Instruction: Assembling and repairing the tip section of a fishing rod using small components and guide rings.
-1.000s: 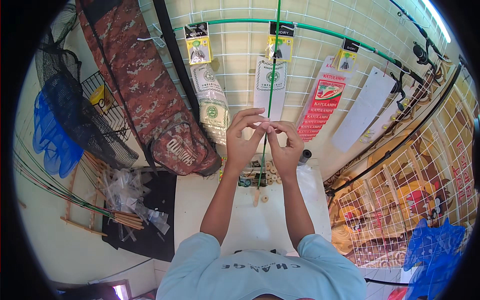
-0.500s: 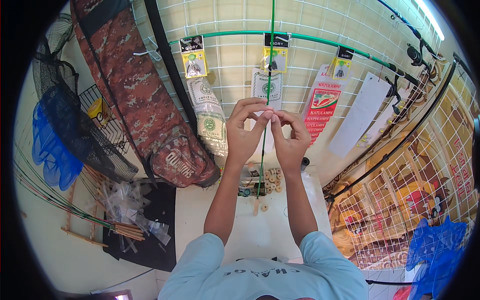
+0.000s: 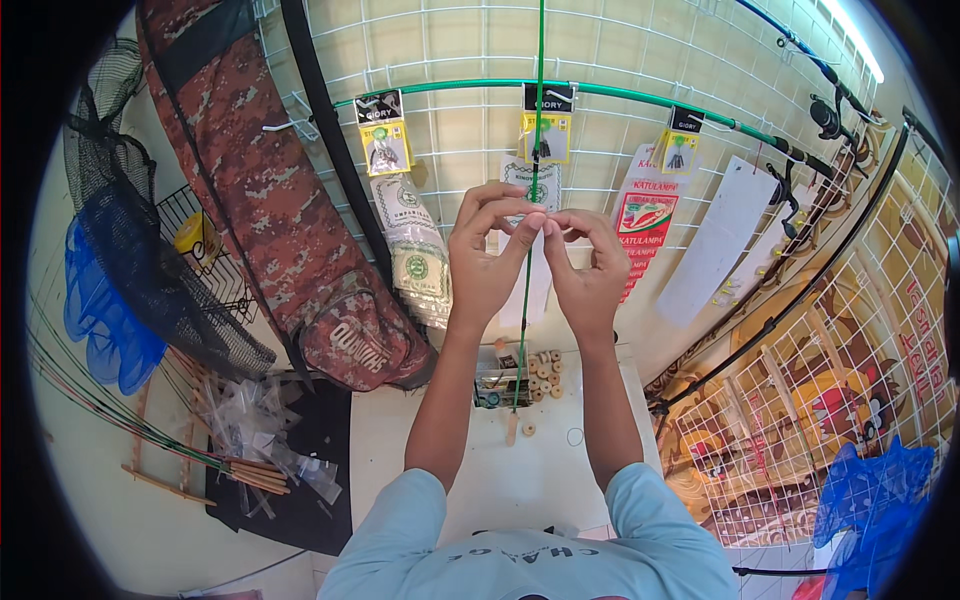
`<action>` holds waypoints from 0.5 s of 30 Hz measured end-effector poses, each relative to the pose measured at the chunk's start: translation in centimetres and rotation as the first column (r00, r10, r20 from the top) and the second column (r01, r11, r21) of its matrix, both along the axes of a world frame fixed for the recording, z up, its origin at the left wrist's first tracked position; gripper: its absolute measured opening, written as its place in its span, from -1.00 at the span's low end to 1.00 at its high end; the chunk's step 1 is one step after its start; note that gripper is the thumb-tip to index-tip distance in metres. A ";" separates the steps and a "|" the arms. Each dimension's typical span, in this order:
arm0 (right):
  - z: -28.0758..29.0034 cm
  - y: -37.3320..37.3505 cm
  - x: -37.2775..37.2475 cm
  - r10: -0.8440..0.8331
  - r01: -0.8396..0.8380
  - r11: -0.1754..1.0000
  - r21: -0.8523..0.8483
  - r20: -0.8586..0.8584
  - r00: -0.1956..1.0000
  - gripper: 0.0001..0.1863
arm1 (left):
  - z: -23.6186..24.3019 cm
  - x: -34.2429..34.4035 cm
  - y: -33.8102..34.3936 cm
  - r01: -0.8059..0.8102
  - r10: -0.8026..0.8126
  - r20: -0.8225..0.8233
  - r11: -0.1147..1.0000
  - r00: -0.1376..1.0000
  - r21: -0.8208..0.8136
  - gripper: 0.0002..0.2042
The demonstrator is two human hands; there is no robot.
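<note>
A thin green fishing rod (image 3: pixel 525 320) stands nearly upright in front of me, running from the top of the view down to the table. My left hand (image 3: pixel 487 255) is at the rod, its fingers curled across it and its thumb and forefinger pinched. Close beside it on the right, my right hand (image 3: pixel 590 270) has thumb and forefinger together, the tips almost touching the left ones. Whatever sits between the fingertips is too small to make out. By the rod's lower end lies a light cork-coloured handle piece (image 3: pixel 512 428), with a small cork ring (image 3: pixel 529 429) next to it.
Several cork rings (image 3: pixel 545 372) and an open box (image 3: pixel 490 388) stand at the back of the white table (image 3: pixel 470 490). A wire grid (image 3: pixel 450 130) holds hanging packets and a horizontal green rod (image 3: pixel 620 92). A camouflage rod bag (image 3: pixel 270 180) hangs left; more rods (image 3: pixel 160 430) lie lower left.
The wall and table things sit slightly lower in view. Both hands stay pinched at the rod; the right hand has shifted a little to the right.
</note>
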State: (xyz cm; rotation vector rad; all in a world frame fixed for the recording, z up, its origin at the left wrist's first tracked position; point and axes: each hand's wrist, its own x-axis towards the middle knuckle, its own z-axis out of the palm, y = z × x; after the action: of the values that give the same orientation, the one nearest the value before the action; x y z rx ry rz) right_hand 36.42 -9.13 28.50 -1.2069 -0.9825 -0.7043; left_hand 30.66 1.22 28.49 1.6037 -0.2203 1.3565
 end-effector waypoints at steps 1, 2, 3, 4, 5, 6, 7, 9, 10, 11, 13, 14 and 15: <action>0.0 0.1 0.1 -0.001 0.001 1.000 0.002 0.002 1.000 -0.86 | 0.1 0.0 0.0 0.001 -0.001 0.002 1.000 1.000 0.002 -0.86; -0.1 0.2 0.1 0.013 -0.013 1.000 0.004 -0.028 1.000 -0.85 | 0.3 0.0 0.0 -0.004 0.004 -0.006 1.000 1.000 0.003 -0.86; 0.0 0.3 0.0 0.028 -0.028 1.000 0.007 -0.059 0.998 -0.85 | 0.4 0.1 0.0 -0.009 0.009 -0.014 1.000 1.000 0.004 -0.86; 0.1 0.4 0.0 0.018 -0.018 1.000 0.004 -0.042 0.999 -0.81 | 0.4 0.1 0.1 -0.010 0.010 -0.011 1.000 1.000 0.007 -0.86; 0.3 0.3 -0.1 0.019 -0.019 1.000 0.007 -0.038 0.999 -0.81 | 0.4 0.2 0.1 -0.017 0.017 0.006 1.000 1.000 0.006 -0.86; 0.7 0.2 -0.4 -0.015 0.016 1.000 -0.019 0.011 1.000 -0.78 | 0.4 0.3 0.1 -0.025 0.025 0.023 1.000 0.999 0.006 -0.87; 0.9 0.0 -0.5 -0.052 0.054 0.998 -0.043 0.060 0.997 -0.76 | 0.5 0.3 0.0 -0.023 0.023 0.026 1.000 0.999 0.007 -0.87; 1.1 0.0 -0.4 -0.077 0.080 0.996 -0.038 0.067 0.995 -0.74 | 0.9 0.5 -0.2 0.019 -0.018 0.040 0.999 0.999 -0.026 -0.88; 1.0 0.1 -0.3 -0.094 0.095 0.995 -0.011 0.082 0.992 -0.76 | 1.0 0.3 -0.3 0.018 -0.016 0.041 0.999 0.999 -0.031 -0.89; 1.0 0.2 -0.2 -0.111 0.110 0.994 0.017 0.097 0.989 -0.78 | 1.1 0.3 -0.3 0.016 -0.015 0.042 0.999 0.999 -0.031 -0.89; 1.2 0.3 -0.3 -0.114 0.113 0.993 0.020 0.080 0.990 -0.81 | 1.2 0.3 -0.1 0.003 -0.002 0.047 0.999 0.999 -0.033 -0.90; 1.3 0.4 -0.3 -0.126 0.125 0.992 0.016 0.091 0.988 -0.81 | 1.3 0.4 -0.1 0.003 -0.001 0.048 0.999 0.999 -0.033 -0.90; 1.4 0.5 -0.2 -0.137 0.137 0.991 0.012 0.102 0.985 -0.81 | 1.4 0.4 0.0 0.021 -0.019 0.045 0.999 0.999 -0.037 -0.90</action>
State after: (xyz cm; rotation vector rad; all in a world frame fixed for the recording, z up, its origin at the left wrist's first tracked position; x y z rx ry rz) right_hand 36.21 -8.67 29.91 -1.2526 -0.9879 -0.8839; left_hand 31.09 1.18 29.85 1.5374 -0.2361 1.3751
